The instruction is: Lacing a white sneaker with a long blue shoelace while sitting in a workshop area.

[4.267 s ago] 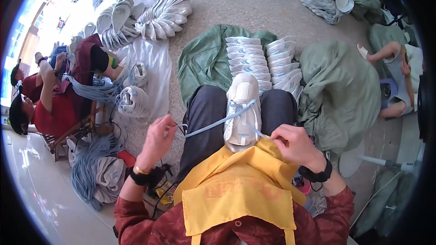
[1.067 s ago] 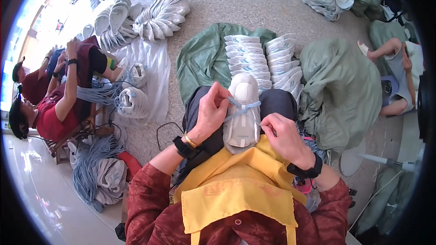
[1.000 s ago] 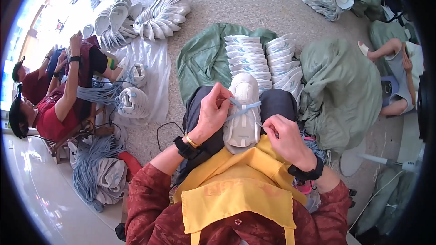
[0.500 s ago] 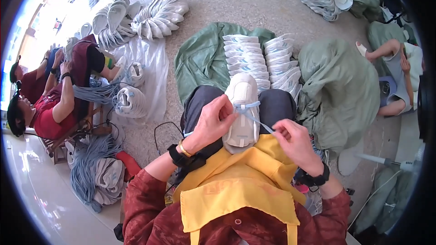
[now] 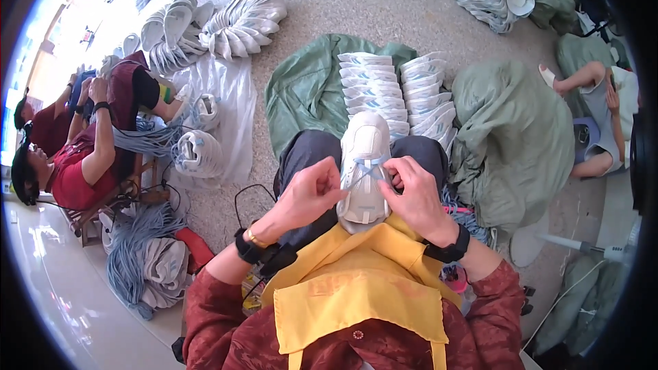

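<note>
An off-white shoe upper (image 5: 364,137) rests between my knees, toe pointing away from me. A light blue shoelace (image 5: 368,166) runs through its far eyelets, and its two ends cross over the tongue. My left hand (image 5: 312,192) is closed, pinching one lace end beside the upper's left edge. On the opposite edge, my right hand (image 5: 414,195) has thumb and fingers pinched together on the lace. The fingertips partly hide the lace ends. Under my forearms lies a yellow apron (image 5: 360,301).
Beyond my knees, two rows of stacked white uppers (image 5: 373,82) lie on a green cloth (image 5: 295,92). A large green sack (image 5: 510,144) stands at the right. Blue laces (image 5: 130,253) are heaped at the left, near a seated co-worker in red (image 5: 86,171).
My right hand has moved left and away from me, up to the upper's edge. My left hand has drawn slightly left and nearer me. The lace ends now cross over the tongue.
</note>
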The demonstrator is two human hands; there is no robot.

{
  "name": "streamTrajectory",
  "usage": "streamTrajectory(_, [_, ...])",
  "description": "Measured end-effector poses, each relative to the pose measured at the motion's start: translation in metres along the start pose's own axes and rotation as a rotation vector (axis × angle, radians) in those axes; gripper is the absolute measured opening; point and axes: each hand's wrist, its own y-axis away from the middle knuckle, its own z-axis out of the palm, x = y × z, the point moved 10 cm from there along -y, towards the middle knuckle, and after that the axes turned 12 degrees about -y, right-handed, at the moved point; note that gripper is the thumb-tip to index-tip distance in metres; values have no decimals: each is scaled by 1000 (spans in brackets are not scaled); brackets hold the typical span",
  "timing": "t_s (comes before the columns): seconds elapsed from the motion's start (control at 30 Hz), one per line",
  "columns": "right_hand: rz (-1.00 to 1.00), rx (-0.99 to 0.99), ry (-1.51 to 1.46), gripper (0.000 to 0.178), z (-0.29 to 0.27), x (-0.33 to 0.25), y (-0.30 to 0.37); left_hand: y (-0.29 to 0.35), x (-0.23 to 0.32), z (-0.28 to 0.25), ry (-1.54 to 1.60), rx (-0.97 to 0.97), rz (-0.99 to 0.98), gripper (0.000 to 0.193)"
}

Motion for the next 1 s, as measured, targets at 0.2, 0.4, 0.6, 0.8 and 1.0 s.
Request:
streamTrajectory(0.2, [-12, 12, -4, 22, 0, -2, -1, 50, 11, -15, 223, -139, -176, 20])
streamTrajectory(0.4, [-47, -6, -62, 17, 3, -5, 6, 44, 10, -20, -190, 14, -15, 19])
streamTrajectory(0.6, [-7, -31, -44, 16, 3, -10, -1, 40, 47, -33, -414, 164, 134, 16])
streamTrajectory(0.8, [-320, -84, 177, 13, 10, -32, -23, 35, 104, -35, -524, 313, 431, 14])
streamTrajectory(1.0, [-297, -141, 190, 11, 19, -23, -33, 26, 76, -23, -357, 197, 310, 14])
